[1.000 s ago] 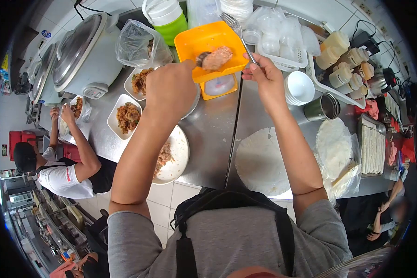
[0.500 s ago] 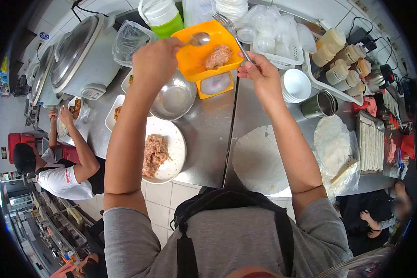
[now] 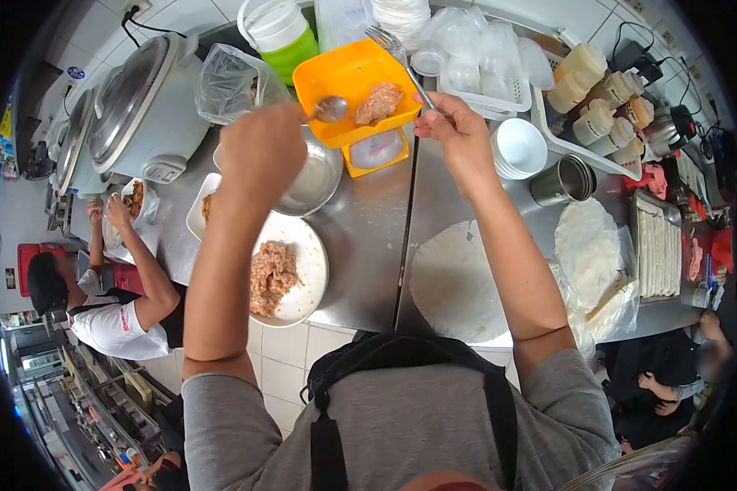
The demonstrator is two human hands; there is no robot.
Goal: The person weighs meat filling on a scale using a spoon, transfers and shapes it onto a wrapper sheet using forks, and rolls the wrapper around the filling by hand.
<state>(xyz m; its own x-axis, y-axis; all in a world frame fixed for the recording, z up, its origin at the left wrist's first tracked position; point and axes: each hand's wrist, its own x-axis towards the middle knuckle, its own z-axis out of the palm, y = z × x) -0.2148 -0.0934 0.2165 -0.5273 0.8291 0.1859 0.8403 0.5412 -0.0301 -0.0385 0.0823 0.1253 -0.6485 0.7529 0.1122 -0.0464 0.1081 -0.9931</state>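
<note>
My left hand (image 3: 264,146) is closed around the handle of a spoon (image 3: 331,109), whose bowl is over the left part of an orange scale pan (image 3: 323,78). A lump of raw minced meat (image 3: 379,103) lies in that pan, which rests on an orange kitchen scale (image 3: 377,154). In my right hand (image 3: 454,131) is a fork (image 3: 409,68), its tines pointing up and left across the pan's right edge. More minced meat (image 3: 274,274) sits in a white bowl (image 3: 309,282) below my left forearm. A metal bowl (image 3: 319,184) is partly hidden behind my left hand.
A round sheet of dough (image 3: 454,282) lies beneath my right forearm. White cups (image 3: 520,149), a metal canister (image 3: 563,182) and squeeze bottles (image 3: 588,74) stand at right. Large cookers (image 3: 143,106) are at left, near a co-worker (image 3: 123,315) handling food.
My left hand has drawn left and down with the spoon, away from the pan's upper middle. My right hand still holds the fork over the pan's right side.
</note>
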